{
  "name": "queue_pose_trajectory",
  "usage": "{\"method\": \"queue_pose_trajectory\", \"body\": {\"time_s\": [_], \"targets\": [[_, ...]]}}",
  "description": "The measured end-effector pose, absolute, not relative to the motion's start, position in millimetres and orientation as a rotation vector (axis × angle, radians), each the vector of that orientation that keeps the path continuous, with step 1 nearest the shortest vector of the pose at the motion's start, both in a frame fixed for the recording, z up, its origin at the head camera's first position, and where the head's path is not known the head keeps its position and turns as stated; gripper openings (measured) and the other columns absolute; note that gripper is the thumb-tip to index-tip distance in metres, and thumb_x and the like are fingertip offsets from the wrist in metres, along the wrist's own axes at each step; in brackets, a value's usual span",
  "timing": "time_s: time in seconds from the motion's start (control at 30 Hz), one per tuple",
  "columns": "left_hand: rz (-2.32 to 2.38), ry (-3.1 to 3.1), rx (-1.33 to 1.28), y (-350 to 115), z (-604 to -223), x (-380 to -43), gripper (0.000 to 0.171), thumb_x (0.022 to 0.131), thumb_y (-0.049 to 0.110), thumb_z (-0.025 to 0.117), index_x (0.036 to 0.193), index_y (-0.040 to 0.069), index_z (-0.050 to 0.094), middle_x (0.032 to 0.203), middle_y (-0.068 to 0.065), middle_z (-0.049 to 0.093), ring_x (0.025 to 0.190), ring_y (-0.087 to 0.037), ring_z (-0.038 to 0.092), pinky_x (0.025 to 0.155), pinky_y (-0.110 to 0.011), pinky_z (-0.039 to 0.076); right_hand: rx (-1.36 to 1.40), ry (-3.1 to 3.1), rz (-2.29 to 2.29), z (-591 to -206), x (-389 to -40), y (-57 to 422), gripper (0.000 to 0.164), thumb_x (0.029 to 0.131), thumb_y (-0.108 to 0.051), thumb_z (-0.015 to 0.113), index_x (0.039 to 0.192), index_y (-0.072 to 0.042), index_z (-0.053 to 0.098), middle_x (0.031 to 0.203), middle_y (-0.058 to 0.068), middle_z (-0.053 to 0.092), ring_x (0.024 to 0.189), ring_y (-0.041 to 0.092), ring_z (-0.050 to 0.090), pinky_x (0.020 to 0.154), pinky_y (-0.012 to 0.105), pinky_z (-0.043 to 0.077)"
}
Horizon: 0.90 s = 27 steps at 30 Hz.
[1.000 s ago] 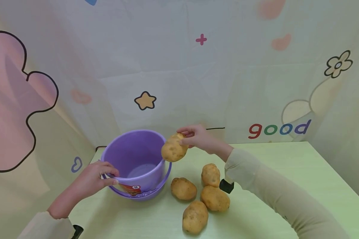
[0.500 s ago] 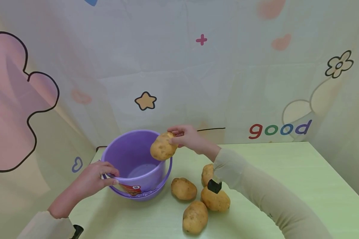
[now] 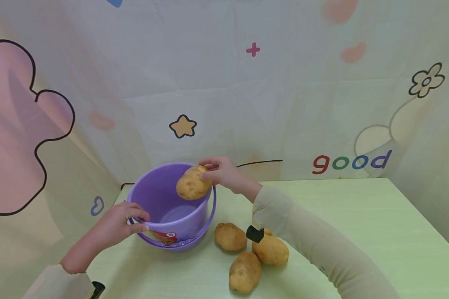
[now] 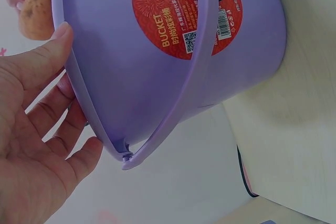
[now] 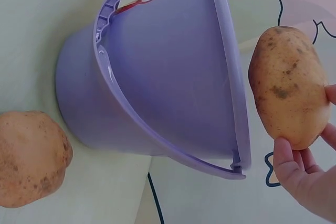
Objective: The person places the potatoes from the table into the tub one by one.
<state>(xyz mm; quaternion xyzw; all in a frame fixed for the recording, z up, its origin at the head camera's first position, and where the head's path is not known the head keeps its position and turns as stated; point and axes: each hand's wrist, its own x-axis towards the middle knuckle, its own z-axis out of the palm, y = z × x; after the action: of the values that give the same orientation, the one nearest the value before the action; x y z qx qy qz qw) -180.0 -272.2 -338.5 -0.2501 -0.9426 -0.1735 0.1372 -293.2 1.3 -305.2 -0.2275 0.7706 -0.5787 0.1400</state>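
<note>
A purple bucket (image 3: 188, 226) with a red label (image 4: 178, 14) stands at the table's left side, its handle (image 5: 123, 95) hanging down in front. My left hand (image 3: 121, 220) pinches the near left rim, thumb outside and fingers inside. In the right wrist view, my right hand (image 5: 310, 182) grips a potato (image 5: 289, 85) by one end. The head view has this potato above the bucket's opening, at its right side. On the table to the right lie a potato (image 3: 230, 236) near the bucket, a front potato (image 3: 245, 273) and a right potato (image 3: 271, 250). Another is mostly hidden by my right cuff.
The pale green table (image 3: 344, 216) reaches far to the right. A printed curtain (image 3: 224, 83) hangs right behind it. My right sleeve (image 3: 314, 241) crosses over the table beside the potatoes.
My right hand has carried the potato leftward, from beside the bucket's right rim to over its opening. My left hand stays on the rim. The right sleeve now covers most of the rear potato.
</note>
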Motion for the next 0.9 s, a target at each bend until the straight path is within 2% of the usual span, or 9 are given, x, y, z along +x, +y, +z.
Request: {"method": "queue_pose_trajectory", "body": {"time_s": [0.37,0.6,0.9], "targets": [[-0.499,-2.717,-0.737,-273.3,-339.9,-181.1,0.015,0.065,0.015,0.076,0.074,0.021,0.065,0.078,0.012,0.06,0.075,-0.009,0.051,0.064,-0.025,0.04,-0.66,2.259,-1.639,-314.2,-293.5,-15.0,0.042,0.077,-0.007,0.061,0.118,-0.003,0.053,0.113,0.016,0.054,0.081,0.016,0.052,0.06,0.027,0.048],[-0.498,-2.742,-0.714,-273.2,-341.6,-181.9,0.014,0.065,0.015,0.075,0.075,0.02,0.065,0.078,0.012,0.06,0.075,-0.007,0.051,0.065,-0.025,0.041,-0.654,2.227,-1.618,-310.9,-284.5,-20.4,0.041,0.077,-0.005,0.06,0.118,-0.001,0.053,0.113,0.018,0.051,0.079,0.014,0.049,0.062,0.026,0.047],[-0.499,-2.723,-0.72,-273.1,-341.7,-181.3,0.015,0.065,0.015,0.075,0.074,0.021,0.065,0.078,0.012,0.06,0.075,-0.007,0.051,0.065,-0.024,0.041,-0.664,2.257,-1.621,-319.2,-284.4,-32.5,0.039,0.076,-0.005,0.061,0.114,-0.003,0.056,0.11,0.015,0.053,0.08,0.014,0.051,0.061,0.023,0.047]]}}
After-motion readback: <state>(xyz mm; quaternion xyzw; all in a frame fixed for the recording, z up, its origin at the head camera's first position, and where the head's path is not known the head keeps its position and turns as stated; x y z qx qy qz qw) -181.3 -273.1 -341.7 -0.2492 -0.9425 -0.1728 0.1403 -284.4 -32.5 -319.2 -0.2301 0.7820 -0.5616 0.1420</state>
